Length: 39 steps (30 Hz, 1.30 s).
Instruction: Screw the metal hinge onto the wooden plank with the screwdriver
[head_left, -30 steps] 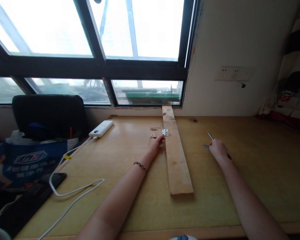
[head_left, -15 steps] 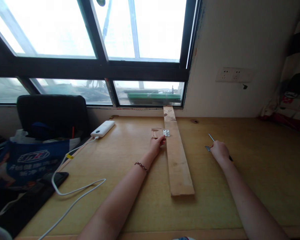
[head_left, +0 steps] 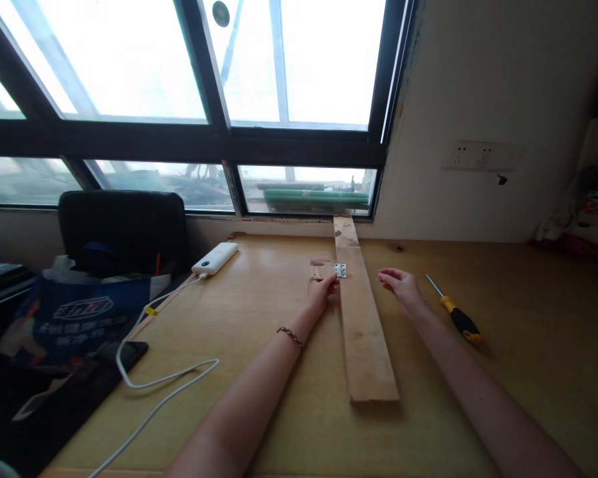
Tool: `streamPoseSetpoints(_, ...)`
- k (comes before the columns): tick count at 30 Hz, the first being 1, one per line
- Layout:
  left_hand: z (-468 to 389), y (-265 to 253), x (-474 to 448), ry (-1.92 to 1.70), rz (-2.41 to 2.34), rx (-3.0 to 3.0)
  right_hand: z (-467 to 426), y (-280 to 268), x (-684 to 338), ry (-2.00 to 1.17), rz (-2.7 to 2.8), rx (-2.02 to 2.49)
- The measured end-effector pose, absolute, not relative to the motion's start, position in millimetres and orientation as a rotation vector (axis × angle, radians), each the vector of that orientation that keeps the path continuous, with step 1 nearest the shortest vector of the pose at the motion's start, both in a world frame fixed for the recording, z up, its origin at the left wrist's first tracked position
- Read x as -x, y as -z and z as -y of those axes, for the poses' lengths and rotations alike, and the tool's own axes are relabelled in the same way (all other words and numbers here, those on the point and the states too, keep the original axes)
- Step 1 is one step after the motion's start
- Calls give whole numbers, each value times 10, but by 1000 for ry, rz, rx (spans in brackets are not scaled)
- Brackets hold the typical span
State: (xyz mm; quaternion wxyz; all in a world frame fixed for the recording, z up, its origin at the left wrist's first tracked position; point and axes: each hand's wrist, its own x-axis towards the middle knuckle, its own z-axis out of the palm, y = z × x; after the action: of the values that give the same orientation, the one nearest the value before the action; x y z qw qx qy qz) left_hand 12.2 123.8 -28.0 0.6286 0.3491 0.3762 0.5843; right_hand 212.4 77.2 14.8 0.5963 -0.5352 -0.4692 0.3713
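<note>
A long wooden board (head_left: 366, 325) lies lengthwise on the table, its far end by the window. A short wood piece (head_left: 321, 268) butts against its left side. Across the joint between them sits a small metal hinge (head_left: 340, 270). My left hand (head_left: 323, 292) is closed at the hinge's lower edge, pressing it against the wood. To the right of the board, my right hand (head_left: 401, 287) is raised with its fingertips pinched on what looks like a small screw, mostly hidden. A screwdriver (head_left: 459, 320) with a yellow and black handle rests on the table beyond my right wrist.
A white power bank (head_left: 215, 258) with a white cable (head_left: 164, 385) lies on the table's left part. Left of the table are a black chair (head_left: 122, 226) and a blue bag (head_left: 80, 315). The window and a wall socket (head_left: 482, 157) are behind.
My right hand has left the screwdriver and screws on the table and moved left toward the board, fingers pinched. My left hand stays at the hinge. The view has shifted slightly.
</note>
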Motion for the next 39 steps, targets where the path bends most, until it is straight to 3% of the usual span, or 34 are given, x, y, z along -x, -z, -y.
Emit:
streamPoseSetpoints(10,-1228,258,-119,-1343,-886,-792,-1621,-71,-1339,-611,1324,1373)
streamPoseSetpoints(24,-1217,236,-114,-1353,-861,-795,-1498,-95,-1317,-390,1462,1384)
streamPoseSetpoints(39,-1251,277,-128,-1320,-869,-824,-1483,-114,-1322,-406,1493,1346)
